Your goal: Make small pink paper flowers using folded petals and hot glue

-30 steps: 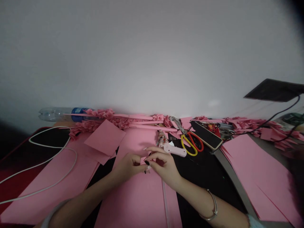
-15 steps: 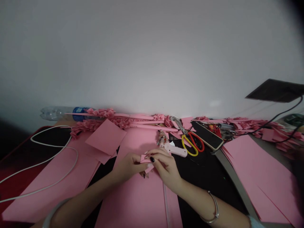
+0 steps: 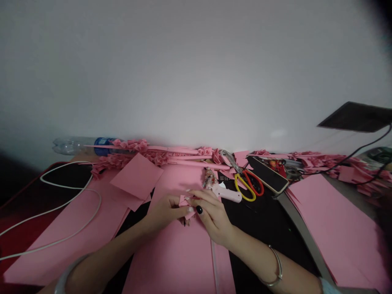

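Observation:
Between my two hands is a small folded piece of pink paper [image 3: 190, 215], partly covered by fingers. My left hand [image 3: 167, 212] pinches it from the left, thumb on top and fingers underneath. From the right, my right hand [image 3: 212, 214] has its thumb and fingertips closed on the paper's upper edge. Both hands are held above a long pink sheet [image 3: 180, 261]. Just beyond my right hand lies a pale pink glue gun [image 3: 228, 193], and a glue stick [image 3: 214, 261] or similar clear strip runs along the sheet.
Scissors [image 3: 245, 185] with yellow and red handles and a phone [image 3: 268, 173] lie back right. Pink paper flowers [image 3: 108, 163] line the wall beside a plastic bottle [image 3: 73, 145]. Stacked pink sheets [image 3: 339, 232] are at right; a white cable [image 3: 70, 204] loops at left.
My fingers have shifted slightly on the folded paper, and my right thumb now lies a little lower. More of the paper is covered. Everything else stays in place.

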{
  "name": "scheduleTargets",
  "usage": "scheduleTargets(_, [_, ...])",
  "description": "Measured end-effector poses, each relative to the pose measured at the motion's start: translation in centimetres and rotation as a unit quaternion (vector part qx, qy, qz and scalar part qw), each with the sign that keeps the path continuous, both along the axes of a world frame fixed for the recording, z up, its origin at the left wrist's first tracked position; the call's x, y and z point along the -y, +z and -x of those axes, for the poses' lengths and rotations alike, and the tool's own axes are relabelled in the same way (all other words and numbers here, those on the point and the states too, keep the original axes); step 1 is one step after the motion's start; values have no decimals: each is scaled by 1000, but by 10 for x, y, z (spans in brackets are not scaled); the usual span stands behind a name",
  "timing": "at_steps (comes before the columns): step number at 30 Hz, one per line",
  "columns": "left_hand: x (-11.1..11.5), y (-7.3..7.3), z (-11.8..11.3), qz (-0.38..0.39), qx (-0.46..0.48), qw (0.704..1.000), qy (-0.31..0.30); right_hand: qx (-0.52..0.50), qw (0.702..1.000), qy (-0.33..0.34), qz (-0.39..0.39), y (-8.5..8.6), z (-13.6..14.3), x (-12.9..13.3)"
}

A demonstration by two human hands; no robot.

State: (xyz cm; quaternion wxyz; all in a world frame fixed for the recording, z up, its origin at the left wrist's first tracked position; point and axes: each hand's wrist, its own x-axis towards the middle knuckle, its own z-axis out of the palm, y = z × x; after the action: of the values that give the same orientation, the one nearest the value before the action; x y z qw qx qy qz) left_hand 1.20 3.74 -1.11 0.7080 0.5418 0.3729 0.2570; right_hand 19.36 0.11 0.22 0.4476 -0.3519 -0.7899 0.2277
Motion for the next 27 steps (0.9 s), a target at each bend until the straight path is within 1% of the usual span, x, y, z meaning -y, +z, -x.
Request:
scheduleTargets(3, [0, 3, 0, -2, 7, 1000, -1, 11, 1000, 1, -4, 0, 0, 0])
scheduleTargets(6, [-1, 2, 1, -7, 12, 1000, -3, 15, 1000, 2, 1, 0, 0, 0])
scheduleTargets(11, [-1, -1, 2, -15, 24, 1000, -9, -9, 999, 2, 40, -3, 0, 1])
scheduleTargets(14, [0, 0, 2, -31, 8, 999, -36, -41, 994, -46, 87, -5, 2, 1])
scheduleTargets(16, [1, 2, 4, -48, -12, 996, -69, -26, 991, -66, 114, -8, 3, 0])
scheduleTargets(18, [3, 3, 5, -58, -29, 993, -102, 26, 991, -47, 123, -11, 3, -2])
scheduleTargets(21, [5, 3, 7, -59, -42, 988, -133, 90, 988, 10, 125, -14, 2, -4])
scheduleTargets(24, [6, -1, 8, -65, -48, 985, -150, 102, 985, 48, 129, -13, 1, -5])
scheduleTargets(27, [5, -4, 8, -69, -52, 985, -150, 102, 986, 57, 116, -12, 1, -5])
